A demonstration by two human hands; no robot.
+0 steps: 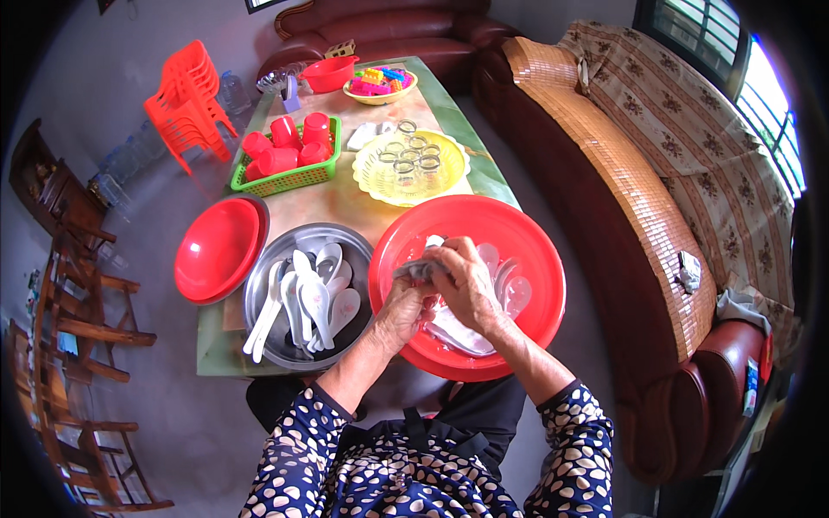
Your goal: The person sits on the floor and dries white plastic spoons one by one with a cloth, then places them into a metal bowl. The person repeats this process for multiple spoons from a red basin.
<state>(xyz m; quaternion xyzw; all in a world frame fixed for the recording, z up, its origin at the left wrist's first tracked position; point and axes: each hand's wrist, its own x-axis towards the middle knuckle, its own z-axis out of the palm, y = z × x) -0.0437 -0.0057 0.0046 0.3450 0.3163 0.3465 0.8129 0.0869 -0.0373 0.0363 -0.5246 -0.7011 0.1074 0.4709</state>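
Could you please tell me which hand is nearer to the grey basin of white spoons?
Left. The left hand is over the red basin, just right of the grey basin; the right hand is farther right.

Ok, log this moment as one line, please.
right hand: gripping grey cloth | left hand: against it, grip unclear | below hands: red basin, spoons inside | left of basin: grey bowl, white spoons

Counted on the table (494, 183): near edge, 1 large red basin (471, 369) and 1 grey basin (287, 245) with at least 6 overlapping white spoons (314, 302); left edge, 1 green basket (285, 180) with at least 5 red cups (317, 129); toward right edge, 1 scalloped yellow tray (455, 177); toward far edge, 1 yellow bowl (384, 99).
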